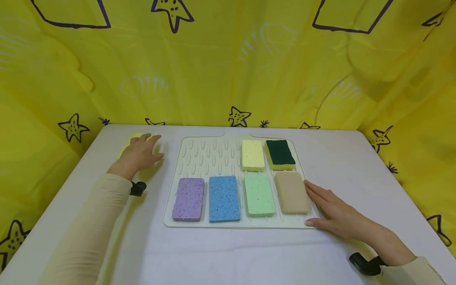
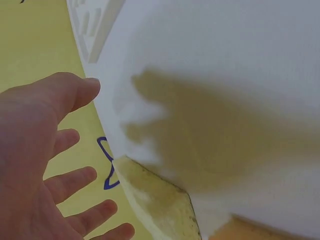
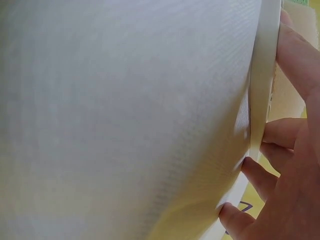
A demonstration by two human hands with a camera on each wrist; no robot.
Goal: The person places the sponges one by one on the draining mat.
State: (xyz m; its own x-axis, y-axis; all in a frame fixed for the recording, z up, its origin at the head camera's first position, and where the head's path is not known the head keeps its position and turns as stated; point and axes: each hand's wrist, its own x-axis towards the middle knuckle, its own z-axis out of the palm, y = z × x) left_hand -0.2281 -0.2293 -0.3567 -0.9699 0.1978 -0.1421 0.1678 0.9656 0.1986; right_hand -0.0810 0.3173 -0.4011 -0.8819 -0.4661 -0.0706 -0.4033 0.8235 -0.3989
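My left hand (image 1: 139, 153) hovers over the table's far left, fingers spread and holding nothing. Partly hidden beneath it is a yellow sponge (image 1: 125, 145), whose edge (image 2: 157, 202) shows in the left wrist view beside an orange piece (image 2: 260, 231), cut off by the frame. On the right, my right hand (image 1: 333, 211) rests against the edge of a cream ridged tray (image 1: 204, 156), its fingertips touching the rim in the right wrist view. Along the tray's near row lie purple (image 1: 189, 199), blue (image 1: 224, 199), green (image 1: 259, 195) and beige sponges (image 1: 293, 192).
At the tray's back right sit a pale yellow sponge (image 1: 253, 155) and a yellow sponge with a dark green scouring face (image 1: 280, 153). A white cloth covers the table (image 1: 228, 257). Yellow patterned curtains (image 1: 213, 71) stand behind and at both sides.
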